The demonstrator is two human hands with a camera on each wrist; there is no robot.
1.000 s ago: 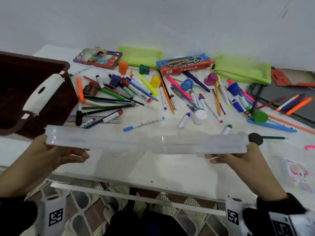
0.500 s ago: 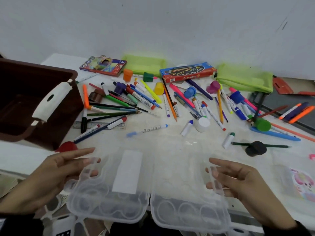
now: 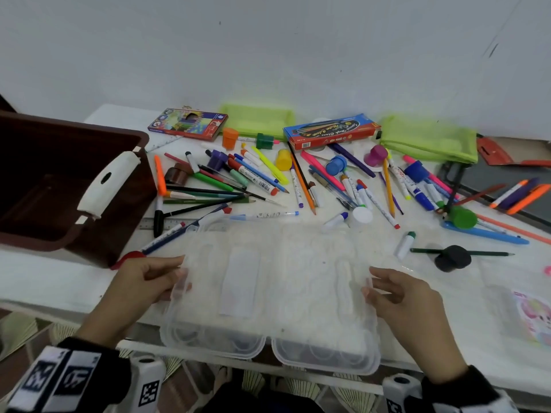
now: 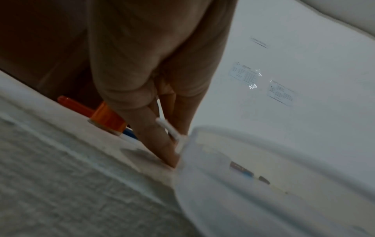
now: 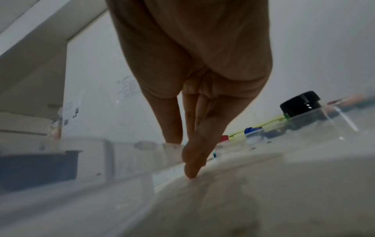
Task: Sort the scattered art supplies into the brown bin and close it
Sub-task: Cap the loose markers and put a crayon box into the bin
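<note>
Pens [image 3: 256,177] across white table [image 3: 59,281], pale wall [image 3: 268,55]

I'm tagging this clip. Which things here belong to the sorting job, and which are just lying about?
Job:
brown bin
clear lid, held by left hand and right hand
pens and markers
blue pencil box
green pouch

Lying about:
red item beyond the table's right end
wall papers

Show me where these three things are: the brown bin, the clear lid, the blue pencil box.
brown bin [image 3: 131,204]: head view, outer side wall.
clear lid [image 3: 298,287]: head view, flat middle panel.
blue pencil box [image 3: 331,131]: head view, printed top face.
</note>
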